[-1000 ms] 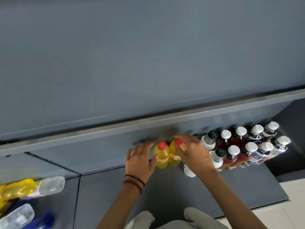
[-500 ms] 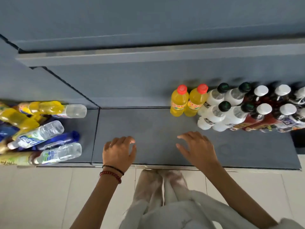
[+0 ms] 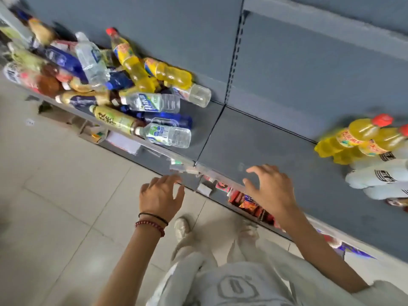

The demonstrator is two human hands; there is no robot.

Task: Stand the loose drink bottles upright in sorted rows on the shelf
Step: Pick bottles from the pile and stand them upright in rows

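Both hands are empty with fingers loosely spread: the left hand point(image 3: 162, 196) hovers just off the shelf's point(image 3: 254, 140) front edge and the right hand point(image 3: 270, 188) over it. The loose bottles point(image 3: 123, 85) lie heaped on their sides at the shelf's left end, well apart from the upright yellow bottles point(image 3: 353, 138) and white bottles point(image 3: 379, 175) on the right. The heap looks unstable. Pulling out a buried bottle could send others rolling, and the clear water bottle point(image 3: 167, 134) at the front lip would likely fall to the floor first. Its green-and-blue label, the yellow bottles' red lettering and the white bottles' black block print are too blurred to read.
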